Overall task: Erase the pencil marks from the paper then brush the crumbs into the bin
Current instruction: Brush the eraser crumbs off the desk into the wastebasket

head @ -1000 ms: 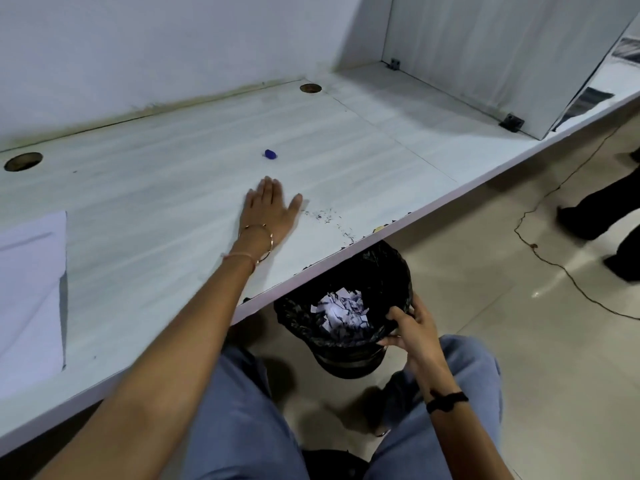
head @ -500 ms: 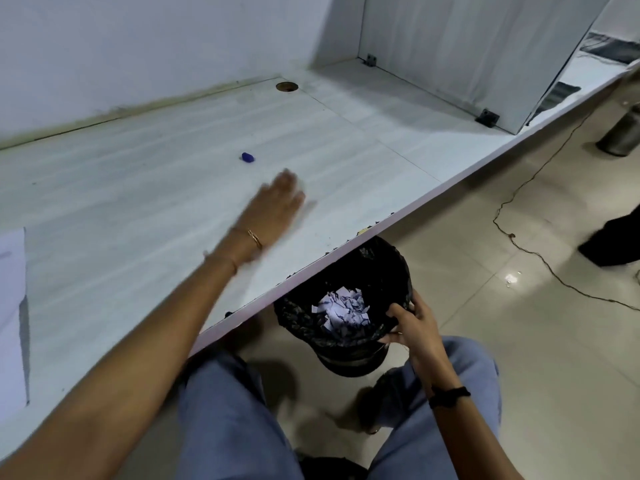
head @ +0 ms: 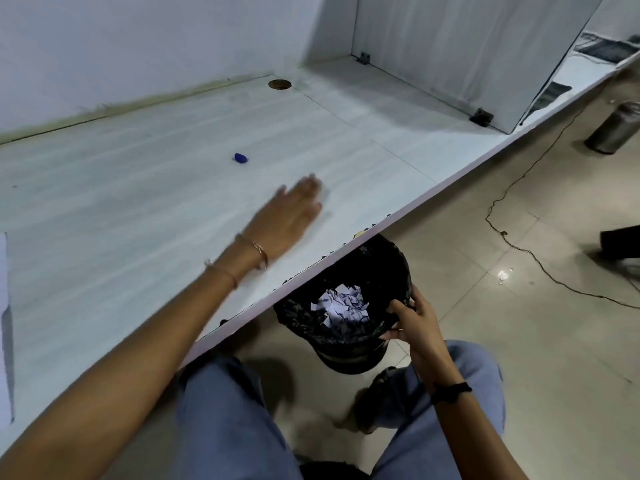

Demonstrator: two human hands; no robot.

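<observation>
Below the desk edge (head: 450,176), right hand (head: 412,320) on bin (head: 294,317) rim

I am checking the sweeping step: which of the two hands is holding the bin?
The right hand, with the black wristband, grips the rim of the bin; the left hand, with bracelets, is open over the desk.
</observation>
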